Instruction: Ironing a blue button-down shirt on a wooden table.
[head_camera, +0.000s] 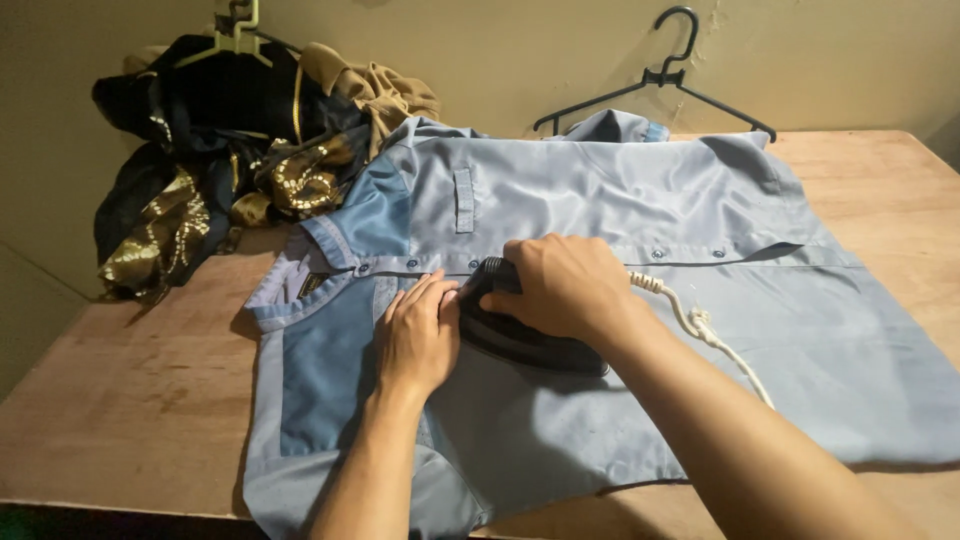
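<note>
Where shirt (600, 210) meets collar, small dark rectangular label (312, 284) beside left hand (418, 335).

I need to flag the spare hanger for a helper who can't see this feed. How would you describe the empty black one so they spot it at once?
Start at the wooden table and follow its far edge to the wall. Beyond the top edge of the blue shirt a black plastic hanger leans against the wall. It is bare, unlike the pale green hanger on the left, which sits on a pile of dark and gold clothes.
</note>
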